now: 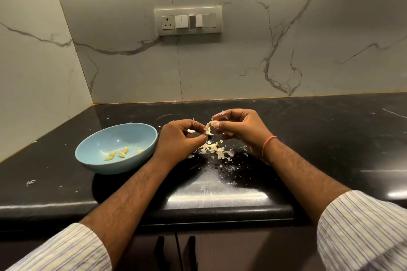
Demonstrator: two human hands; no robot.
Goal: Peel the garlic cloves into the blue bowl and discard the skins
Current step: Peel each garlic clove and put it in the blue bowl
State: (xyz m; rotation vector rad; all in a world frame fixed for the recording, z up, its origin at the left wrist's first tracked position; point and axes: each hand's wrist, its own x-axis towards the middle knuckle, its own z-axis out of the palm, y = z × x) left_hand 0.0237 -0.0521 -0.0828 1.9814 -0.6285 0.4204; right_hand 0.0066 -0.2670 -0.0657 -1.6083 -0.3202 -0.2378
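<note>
Right hand [240, 130]: pinches garlic clove [213, 123], frame centre | left hand [179, 138]: pinches its skin [208, 132] | blue bowl [88, 156], centre-left: peeled cloves [120, 153]

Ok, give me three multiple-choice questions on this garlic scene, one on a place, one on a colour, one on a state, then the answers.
1. Where does the bowl sit?
A. by the left hand
B. by the right hand
C. against the back wall

2. What colour is the wristband?
A. green
B. orange
C. black

3. What is the state of the garlic clove being held?
A. lying in the bowl
B. lying loose on the counter
C. pinched between the fingers of both hands

Answers: 1 A, it stands just outside the left hand. 2 B, an orange band circles the right wrist. 3 C, both hands meet on it above the skins.
</note>
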